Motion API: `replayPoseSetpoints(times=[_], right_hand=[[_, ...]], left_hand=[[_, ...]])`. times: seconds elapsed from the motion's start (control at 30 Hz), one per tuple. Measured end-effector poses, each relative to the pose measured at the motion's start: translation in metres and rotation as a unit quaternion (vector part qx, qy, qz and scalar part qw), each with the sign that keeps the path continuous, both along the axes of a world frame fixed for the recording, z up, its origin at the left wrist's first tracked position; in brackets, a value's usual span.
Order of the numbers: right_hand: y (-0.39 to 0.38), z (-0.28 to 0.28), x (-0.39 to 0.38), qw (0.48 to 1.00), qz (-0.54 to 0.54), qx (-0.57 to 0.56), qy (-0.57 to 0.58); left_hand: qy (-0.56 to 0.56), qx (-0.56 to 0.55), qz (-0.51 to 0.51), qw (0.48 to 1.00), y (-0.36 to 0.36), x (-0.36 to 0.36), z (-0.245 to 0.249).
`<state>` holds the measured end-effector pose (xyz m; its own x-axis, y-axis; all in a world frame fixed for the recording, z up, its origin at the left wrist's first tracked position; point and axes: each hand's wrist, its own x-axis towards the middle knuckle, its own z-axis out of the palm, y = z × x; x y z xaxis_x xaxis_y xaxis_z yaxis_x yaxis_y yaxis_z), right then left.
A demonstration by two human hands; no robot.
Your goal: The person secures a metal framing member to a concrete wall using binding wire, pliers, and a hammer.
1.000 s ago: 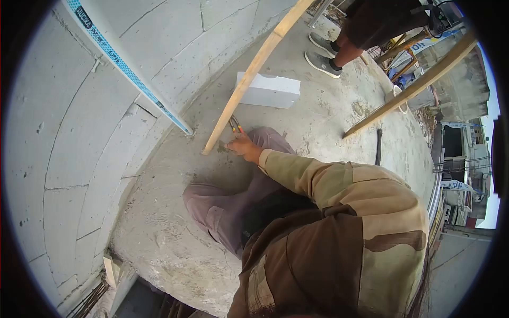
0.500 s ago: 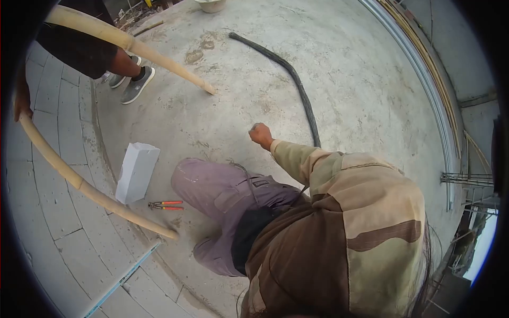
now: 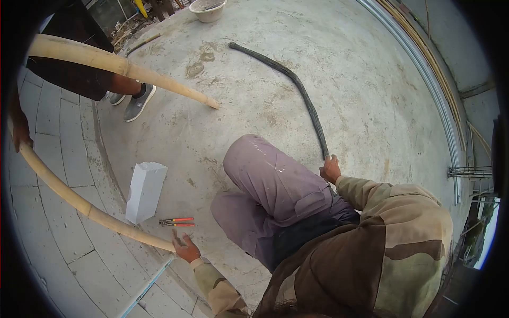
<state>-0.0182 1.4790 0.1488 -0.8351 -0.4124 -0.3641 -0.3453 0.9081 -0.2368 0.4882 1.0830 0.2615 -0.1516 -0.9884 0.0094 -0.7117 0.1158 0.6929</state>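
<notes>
My left hand (image 3: 186,249) reaches over the floor with its fingers apart, by the lower end of a bamboo pole (image 3: 85,208). Whether it touches the pole is hard to tell. Just beyond its fingertips lie pincers (image 3: 179,222) with red handles. A white block (image 3: 146,193) stands behind the pincers. On the other side, my right hand (image 3: 330,169) is closed round the near end of a long bundle of dark wire (image 3: 303,90), which lies bent across the concrete.
A co-worker's hand (image 3: 21,130) holds the bamboo pole; the person's shoe (image 3: 140,103) is nearby. A second bamboo pole (image 3: 159,80) slants down beside them. Grey block wall (image 3: 55,199) runs along the left. A bowl (image 3: 208,11) sits far back; metal lengths (image 3: 419,53) lie right.
My right hand has moved right from mid-floor to the wire bundle's end. My left hand has come into view beside the pincers. My knees have shifted right in view.
</notes>
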Motion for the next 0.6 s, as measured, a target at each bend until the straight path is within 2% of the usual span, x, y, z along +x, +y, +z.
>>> replayPoseSetpoints(times=[0.07, 0.13, 0.2, 0.27, 0.3, 0.33, 0.37, 0.4, 0.43, 0.47, 0.5, 0.53, 0.57, 0.6], right_hand=[[-0.031, 0.025, -0.027, 0.998, -0.008, -0.036, 0.044], [-0.065, 0.026, -0.067, 0.996, -0.052, -0.017, 0.068], [-0.098, -0.005, -0.118, 0.989, -0.082, -0.047, 0.113], [-0.146, -0.027, -0.165, 0.975, -0.117, -0.119, 0.146], [-0.170, -0.022, -0.184, 0.972, -0.111, -0.155, 0.136], [-0.190, -0.020, -0.205, 0.978, -0.088, -0.159, 0.107], [-0.206, -0.017, -0.221, 0.983, -0.062, -0.155, 0.073], [-0.223, -0.012, -0.236, 0.986, -0.051, -0.145, 0.069], [-0.247, -0.007, -0.254, 0.989, -0.030, -0.132, 0.054], [-0.270, -0.002, -0.275, 0.992, -0.010, -0.121, 0.040], [-0.293, -0.002, -0.297, 0.989, 0.007, -0.136, 0.052], [-0.315, -0.003, -0.322, 0.990, 0.014, -0.132, 0.046], [-0.340, -0.006, -0.347, 0.985, 0.029, -0.161, 0.061], [-0.369, -0.003, -0.374, 0.987, 0.020, -0.157, 0.019]], left_hand=[[-0.015, 0.035, -0.176, 0.984, 0.003, -0.020, 0.040], [0.006, 0.163, -0.205, 0.965, -0.003, -0.033, 0.071], [0.084, 0.260, -0.134, 0.952, -0.025, -0.022, 0.037], [-0.066, 0.266, -0.135, 0.952, -0.061, -0.002, -0.014], [-0.065, 0.258, -0.129, 0.955, -0.083, -0.015, -0.021], [-0.192, 0.212, -0.185, 0.940, -0.092, -0.024, -0.025], [-0.318, 0.174, -0.237, 0.901, -0.090, -0.027, -0.025], [-0.290, 0.138, -0.238, 0.917, -0.090, -0.043, -0.025], [-0.284, 0.149, -0.231, 0.918, -0.087, -0.075, -0.014], [-0.174, 0.263, -0.170, 0.933, -0.086, -0.120, 0.016], [-0.059, 0.368, -0.106, 0.922, -0.084, -0.157, 0.031], [-0.036, 0.349, -0.146, 0.925, -0.080, -0.189, 0.035], [-0.032, 0.354, -0.140, 0.924, -0.075, -0.222, 0.040], [-0.015, 0.341, -0.160, 0.926, -0.076, -0.274, 0.069]])
